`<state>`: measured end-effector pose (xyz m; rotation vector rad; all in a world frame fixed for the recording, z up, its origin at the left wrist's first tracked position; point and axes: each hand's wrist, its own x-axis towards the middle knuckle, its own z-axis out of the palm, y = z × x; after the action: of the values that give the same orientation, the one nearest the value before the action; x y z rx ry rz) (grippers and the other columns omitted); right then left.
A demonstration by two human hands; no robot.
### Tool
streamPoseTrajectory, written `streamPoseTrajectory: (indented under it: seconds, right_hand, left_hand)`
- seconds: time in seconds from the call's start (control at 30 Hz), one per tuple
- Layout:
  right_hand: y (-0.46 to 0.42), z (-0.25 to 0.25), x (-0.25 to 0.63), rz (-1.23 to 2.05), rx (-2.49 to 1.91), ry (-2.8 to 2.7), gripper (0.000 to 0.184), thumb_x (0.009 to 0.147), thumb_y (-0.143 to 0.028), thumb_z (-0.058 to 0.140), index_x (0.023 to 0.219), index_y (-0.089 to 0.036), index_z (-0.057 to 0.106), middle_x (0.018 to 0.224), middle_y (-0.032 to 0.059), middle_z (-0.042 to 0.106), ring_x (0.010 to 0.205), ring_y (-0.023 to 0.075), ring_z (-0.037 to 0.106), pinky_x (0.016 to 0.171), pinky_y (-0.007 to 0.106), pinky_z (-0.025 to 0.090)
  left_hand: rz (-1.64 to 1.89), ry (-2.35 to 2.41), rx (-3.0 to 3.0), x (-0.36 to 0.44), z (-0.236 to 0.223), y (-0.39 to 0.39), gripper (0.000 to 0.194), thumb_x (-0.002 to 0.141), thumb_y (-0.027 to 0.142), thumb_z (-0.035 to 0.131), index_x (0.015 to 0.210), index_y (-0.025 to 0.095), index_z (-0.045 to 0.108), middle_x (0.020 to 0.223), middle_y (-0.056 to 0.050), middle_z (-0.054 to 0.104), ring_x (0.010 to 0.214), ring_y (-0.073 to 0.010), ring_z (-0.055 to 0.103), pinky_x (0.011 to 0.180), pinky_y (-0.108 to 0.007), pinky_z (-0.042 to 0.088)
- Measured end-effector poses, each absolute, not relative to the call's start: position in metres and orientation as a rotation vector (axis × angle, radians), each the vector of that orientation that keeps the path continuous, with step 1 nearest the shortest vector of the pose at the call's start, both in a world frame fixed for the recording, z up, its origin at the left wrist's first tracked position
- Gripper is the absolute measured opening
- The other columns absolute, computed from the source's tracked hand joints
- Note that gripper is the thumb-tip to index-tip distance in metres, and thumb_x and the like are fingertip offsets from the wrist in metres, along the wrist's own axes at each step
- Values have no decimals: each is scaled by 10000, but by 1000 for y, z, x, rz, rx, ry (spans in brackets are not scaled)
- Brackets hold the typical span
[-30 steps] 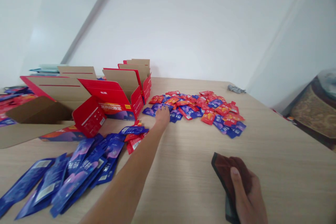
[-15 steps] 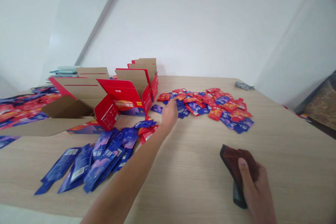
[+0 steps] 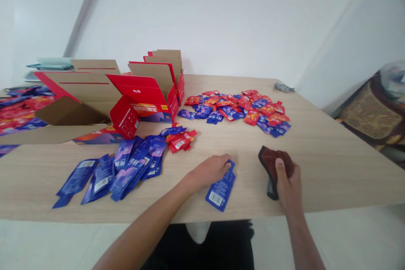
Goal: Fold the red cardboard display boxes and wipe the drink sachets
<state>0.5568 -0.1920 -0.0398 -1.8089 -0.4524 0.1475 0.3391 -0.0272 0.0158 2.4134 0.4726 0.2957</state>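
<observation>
A blue pouch [image 3: 220,192] lies near the table's front edge, its barcode side up. My left hand [image 3: 211,171] is closed on the pouch's narrow spout end, thumb and fingers pinched together. To the right, my right hand [image 3: 289,179] is wrapped round a dark red-brown and black handheld device [image 3: 272,168], whose exact kind I cannot make out. The device stands beside the pouch, apart from it, just at the tabletop. Further back is a loose pile of red and blue pouches [image 3: 232,107]. Left of my left hand lie stacked blue pouches [image 3: 133,173] and a small red bunch [image 3: 180,141].
Open red cartons [image 3: 145,107] with raised flaps stand at the left. Beyond them are more pouches [image 3: 28,107] and pale blue stacked items [image 3: 52,64]. A crumpled grey piece [image 3: 284,87] lies at the far right edge. A patterned chair [image 3: 373,112] stands beyond the table.
My left hand has come back from the far pile to the front with a blue pouch. My right hand still grips the device. The view has tilted downward, showing the table's front edge.
</observation>
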Motion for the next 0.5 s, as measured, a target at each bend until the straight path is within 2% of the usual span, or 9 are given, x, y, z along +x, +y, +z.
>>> streamPoseTrajectory:
  seconds: [0.2,0.5]
  right_hand:
    - [-193,-39,557,122,-1846,-463,789,830,-751,643,1329,-144,566,1237,151,671,1110,298,629,991,438,473]
    - [-194,-45,561,116,-1798,-502,783,847,-717,661,1362,-137,558,1246,151,667,1095,281,628,1003,437,469]
  left_hand:
    - [295,684,2494,341,-10,-48,289,1086,311,420,1271,226,625,1141,-99,743,1058,-256,724,943,-370,541]
    - [384,843,2593,333,-7,-56,307,1091,340,448,1291,236,656,1148,-71,701,1003,-205,709,892,-302,565]
